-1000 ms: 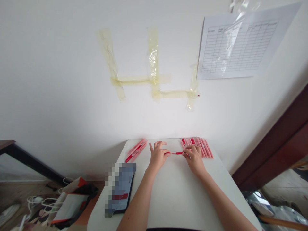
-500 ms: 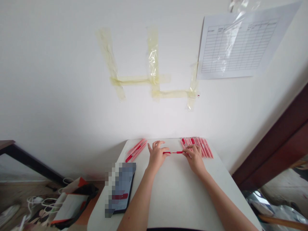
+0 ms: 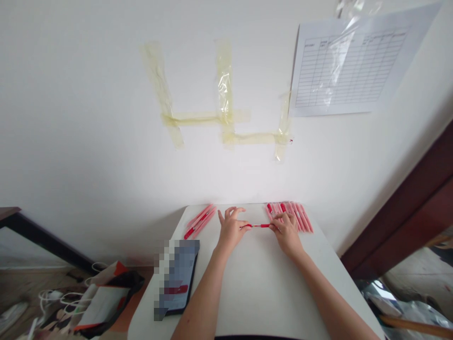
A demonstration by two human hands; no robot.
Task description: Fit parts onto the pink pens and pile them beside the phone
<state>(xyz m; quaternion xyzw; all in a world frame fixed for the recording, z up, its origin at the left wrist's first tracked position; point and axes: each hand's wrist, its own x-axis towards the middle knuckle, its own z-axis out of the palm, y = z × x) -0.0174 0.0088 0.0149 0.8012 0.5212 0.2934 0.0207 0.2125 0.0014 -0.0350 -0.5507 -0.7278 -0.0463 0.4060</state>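
A red pen (image 3: 264, 225) lies level between my two hands above the white table, its thin pale middle section showing between two red parts. My left hand (image 3: 231, 229) pinches the left red part with thumb and index finger, the other fingers raised and spread. At the opposite end, my right hand (image 3: 286, 231) grips the right red part in its fingertips. Whether the two parts are joined is too small to tell. Just behind my right hand lies a row of several pink-and-red pens (image 3: 300, 218). Left of my left hand sits a smaller group of similar pens (image 3: 201, 222).
A phone (image 3: 180, 278), partly pixelated, rests on the table (image 3: 262, 293) at the left. The white wall (image 3: 212, 179) meets the table's back edge, with yellowed tape (image 3: 223, 85) and a printed sheet (image 3: 347, 71) on it. Bags (image 3: 106, 302) stand on the floor at left.
Both hands, still gripping the pen, have shifted very slightly. The left red part now sits a little more tilted in my left fingers. The pen groups and phone stay put.
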